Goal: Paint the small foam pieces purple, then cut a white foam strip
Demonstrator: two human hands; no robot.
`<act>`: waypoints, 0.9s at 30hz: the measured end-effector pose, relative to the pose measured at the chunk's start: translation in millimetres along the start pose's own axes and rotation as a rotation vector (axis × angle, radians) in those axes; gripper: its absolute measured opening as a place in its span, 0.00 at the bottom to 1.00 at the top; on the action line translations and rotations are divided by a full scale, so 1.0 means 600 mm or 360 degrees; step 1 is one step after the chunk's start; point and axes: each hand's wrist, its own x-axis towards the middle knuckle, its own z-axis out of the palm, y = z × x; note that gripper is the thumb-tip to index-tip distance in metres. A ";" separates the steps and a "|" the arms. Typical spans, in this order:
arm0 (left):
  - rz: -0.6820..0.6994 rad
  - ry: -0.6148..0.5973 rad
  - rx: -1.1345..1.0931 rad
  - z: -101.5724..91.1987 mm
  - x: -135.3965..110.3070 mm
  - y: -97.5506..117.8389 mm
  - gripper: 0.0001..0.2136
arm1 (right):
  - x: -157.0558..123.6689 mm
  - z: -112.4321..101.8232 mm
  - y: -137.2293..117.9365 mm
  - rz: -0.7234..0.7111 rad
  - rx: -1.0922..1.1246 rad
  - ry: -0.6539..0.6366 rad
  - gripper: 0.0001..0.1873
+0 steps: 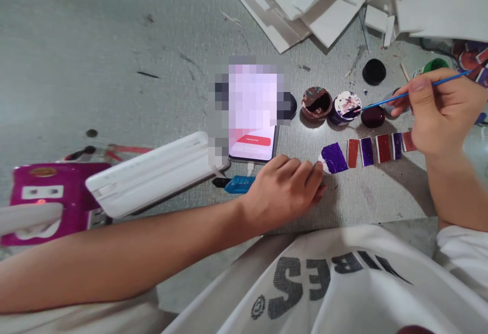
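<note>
My right hand (434, 110) pinches a thin blue paintbrush (414, 93). The brush tip is at the mouth of a small paint jar (345, 108) with dark purple paint and a white, smeared top. My left hand (287, 186) rests on the table, fingers curled, at the white end of a purple-painted piece (335, 158); the fingertips are partly hidden. To that piece's right runs a row of small strips, among them an orange-red strip (353, 153), a purple strip (367, 151) and a dark red strip (384, 148).
A brown paint jar (316, 104) and a dark lid (374, 71) stand nearby. A plugged-in phone (253, 146), partly pixelated, lies beyond my left hand. Leftward are a white power bank (152, 174) and a magenta power strip (72, 176). White foam boards (331, 13) are piled at the back.
</note>
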 end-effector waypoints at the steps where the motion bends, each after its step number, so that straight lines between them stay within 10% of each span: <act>1: 0.0002 0.0009 -0.0003 0.000 0.000 0.000 0.12 | 0.002 0.001 0.000 -0.0006 0.0025 0.0038 0.19; 11: 0.0022 -0.0043 0.0141 -0.002 -0.004 0.021 0.14 | -0.013 -0.017 -0.028 0.0021 0.0254 0.0165 0.19; 27: 0.0069 -0.0051 0.0059 -0.017 -0.013 0.012 0.11 | -0.142 -0.040 -0.027 -0.0110 0.0223 -0.0367 0.11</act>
